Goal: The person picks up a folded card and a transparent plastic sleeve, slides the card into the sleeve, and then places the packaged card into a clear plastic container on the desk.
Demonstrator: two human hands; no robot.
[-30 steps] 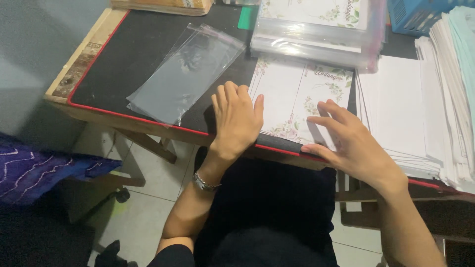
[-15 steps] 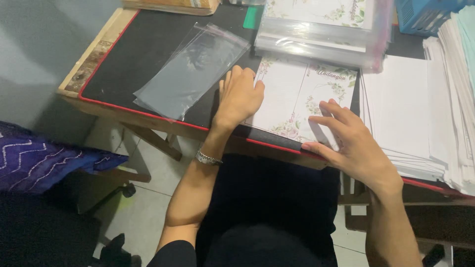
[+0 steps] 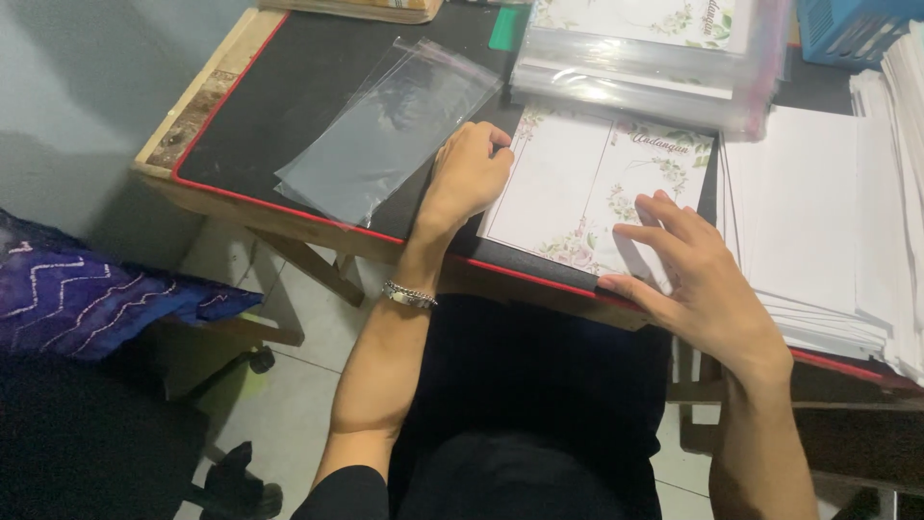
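Note:
A white card with floral corners (image 3: 577, 183) lies unfolded on the black desk mat (image 3: 289, 87). My left hand (image 3: 469, 173) rests at the card's left edge, fingers curled onto the mat and the edge. My right hand (image 3: 698, 279) lies flat on the card's right panel, fingers spread, near the desk's front edge. A clear plastic sleeve (image 3: 390, 130) lies on the mat just left of my left hand. A silver bracelet (image 3: 409, 295) circles my left wrist.
A stack of sleeved floral cards (image 3: 645, 53) sits behind the open card. White paper stacks (image 3: 818, 221) fill the right side. A blue basket (image 3: 852, 29) stands at the back right. Purple cloth (image 3: 87, 299) lies at the left, below the wooden desk edge (image 3: 197, 101).
My left hand has slid off the card's left panel to its left edge and curled its fingers. My right hand stays on the right panel. The view has shifted slightly.

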